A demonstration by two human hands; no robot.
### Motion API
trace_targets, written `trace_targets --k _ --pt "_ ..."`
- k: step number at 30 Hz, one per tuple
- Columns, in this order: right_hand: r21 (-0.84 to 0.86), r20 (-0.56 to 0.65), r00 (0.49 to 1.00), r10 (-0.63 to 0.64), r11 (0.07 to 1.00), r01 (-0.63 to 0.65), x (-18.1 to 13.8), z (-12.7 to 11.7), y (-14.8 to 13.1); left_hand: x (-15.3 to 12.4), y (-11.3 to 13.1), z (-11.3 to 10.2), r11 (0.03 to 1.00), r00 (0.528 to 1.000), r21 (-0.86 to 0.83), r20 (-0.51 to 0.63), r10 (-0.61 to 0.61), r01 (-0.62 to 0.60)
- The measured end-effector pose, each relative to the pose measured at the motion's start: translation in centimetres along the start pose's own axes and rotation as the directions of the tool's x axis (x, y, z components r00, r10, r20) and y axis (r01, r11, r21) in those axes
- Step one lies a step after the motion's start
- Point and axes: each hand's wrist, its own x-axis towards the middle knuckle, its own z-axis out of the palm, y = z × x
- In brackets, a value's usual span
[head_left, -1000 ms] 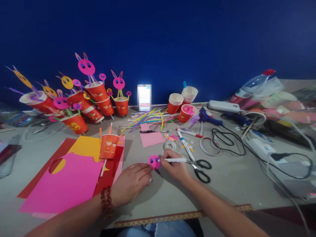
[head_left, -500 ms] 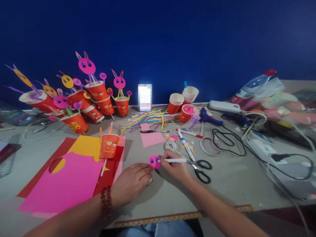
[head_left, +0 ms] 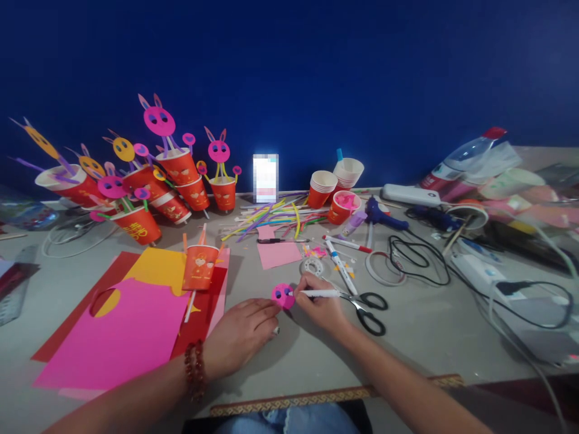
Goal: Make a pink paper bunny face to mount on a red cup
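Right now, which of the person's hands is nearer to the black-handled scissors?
The right hand. Gripping a white marker, it is just left of the handles of the scissors. The left hand is farther left, its fingertips at the pink disc.

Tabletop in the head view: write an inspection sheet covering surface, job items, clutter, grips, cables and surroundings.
Surface: grey tabletop; patterned strip along its near edge.
Job's things: round pink paper face; slim white pen.
Clutter: black-handled metal scissors; multicoloured fuzzy stems; red paper cups.
Grips: left hand rests at the face's lower-left edge; right hand holds the pen, tip at the face.
Cables: black cord looped beyond the scissors; white cord at far left.
Surroundings: dark-blue wall behind.
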Motion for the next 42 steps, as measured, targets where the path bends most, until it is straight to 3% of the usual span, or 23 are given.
trace_targets --k 20,42 --pt "0.059 -0.073 0.997 -0.002 0.998 0.007 0.08 -0.15 0.02 -0.12 -0.11 0.20 1.000 1.000 -0.009 0.001 -0.009 0.009" --pt "-0.009 0.011 1.000 -0.016 1.000 0.016 -0.11 0.02 0.08 -0.12 -0.08 0.24 1.000 1.000 0.004 0.009 -0.007 0.007"
